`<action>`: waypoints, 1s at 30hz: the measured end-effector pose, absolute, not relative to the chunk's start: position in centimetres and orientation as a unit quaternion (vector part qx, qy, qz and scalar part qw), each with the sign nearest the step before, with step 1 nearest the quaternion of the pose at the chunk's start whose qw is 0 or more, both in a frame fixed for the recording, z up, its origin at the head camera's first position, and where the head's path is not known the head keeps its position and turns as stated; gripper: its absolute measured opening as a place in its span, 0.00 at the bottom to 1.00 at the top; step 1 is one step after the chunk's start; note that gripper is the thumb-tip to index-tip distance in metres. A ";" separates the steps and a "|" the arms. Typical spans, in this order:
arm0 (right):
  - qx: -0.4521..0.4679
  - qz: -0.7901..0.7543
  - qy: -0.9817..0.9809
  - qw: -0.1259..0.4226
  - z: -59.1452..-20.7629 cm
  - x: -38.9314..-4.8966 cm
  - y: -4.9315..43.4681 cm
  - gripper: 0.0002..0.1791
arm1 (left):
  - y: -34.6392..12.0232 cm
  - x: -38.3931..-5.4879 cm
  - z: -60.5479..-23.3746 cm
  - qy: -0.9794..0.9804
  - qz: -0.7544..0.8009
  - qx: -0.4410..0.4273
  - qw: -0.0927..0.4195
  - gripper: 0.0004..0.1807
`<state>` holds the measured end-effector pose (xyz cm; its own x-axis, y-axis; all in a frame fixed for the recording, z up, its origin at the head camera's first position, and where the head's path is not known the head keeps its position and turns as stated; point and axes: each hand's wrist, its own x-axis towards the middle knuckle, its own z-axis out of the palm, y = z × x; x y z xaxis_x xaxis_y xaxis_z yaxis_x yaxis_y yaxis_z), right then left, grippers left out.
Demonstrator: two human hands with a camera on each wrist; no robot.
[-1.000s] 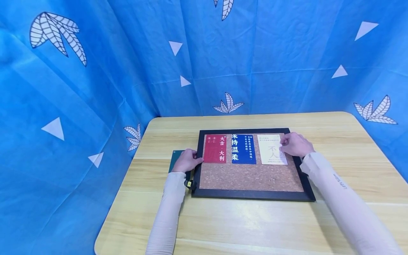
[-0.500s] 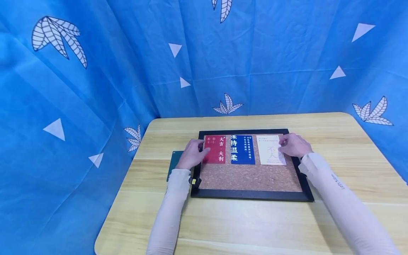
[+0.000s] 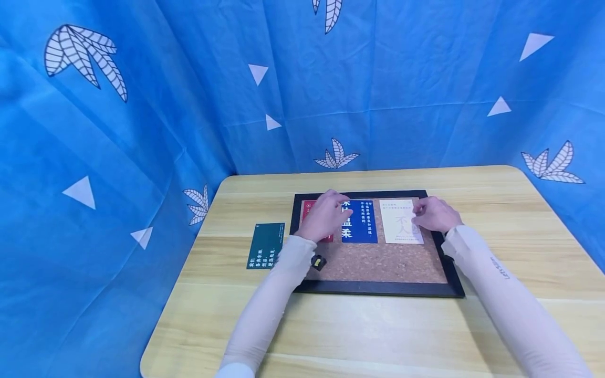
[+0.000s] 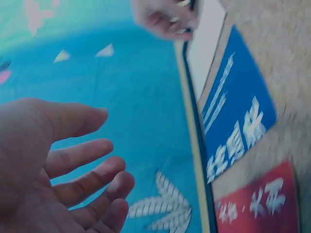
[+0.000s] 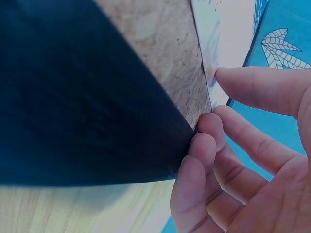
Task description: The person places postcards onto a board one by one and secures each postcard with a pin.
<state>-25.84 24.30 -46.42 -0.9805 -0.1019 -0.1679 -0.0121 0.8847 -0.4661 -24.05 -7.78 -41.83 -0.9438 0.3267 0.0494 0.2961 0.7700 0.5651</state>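
A black-framed cork board (image 3: 378,262) lies on the table. Along its upper half are a red card (image 3: 308,207), a blue card (image 3: 364,223) and a white card (image 3: 399,223), all with printed characters. My right hand (image 3: 437,214) pinches the white card's right edge; in the right wrist view the thumb (image 5: 257,87) presses on its face, with the other fingers at the edge and the frame. My left hand (image 3: 323,218) is over the red card, hiding much of it, its fingertips near the blue card. The left wrist view shows relaxed fingers (image 4: 87,187) holding nothing.
A dark green card (image 3: 266,245) with white characters lies on the wooden table (image 3: 368,331), left of the board. A blue patterned cloth (image 3: 302,79) hangs behind and along the left side. The left wrist carries a small black device (image 3: 318,262).
My left hand has left the board's left edge and moved right across the red card, uncovering the green card. My right hand stays at the white card's edge.
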 end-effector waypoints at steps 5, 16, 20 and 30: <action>-0.027 -0.240 0.966 0.094 -46.5 -25.9 24.3 0.16 | -5.1 -24.1 -42.9 0.948 0.238 0.208 0.038 0.25; -0.025 -0.241 0.966 0.090 -46.5 -25.8 24.2 0.15 | -1.1 -24.5 -45.2 0.946 0.126 0.300 0.018 0.21; -0.026 -0.242 0.966 0.086 -46.4 -25.8 24.3 0.14 | -0.1 -24.6 -45.5 0.941 0.130 0.311 0.030 0.12; -0.035 -0.244 0.965 0.085 -46.5 -25.8 24.4 0.14 | 1.6 -24.6 -47.0 0.944 0.104 0.310 0.043 0.23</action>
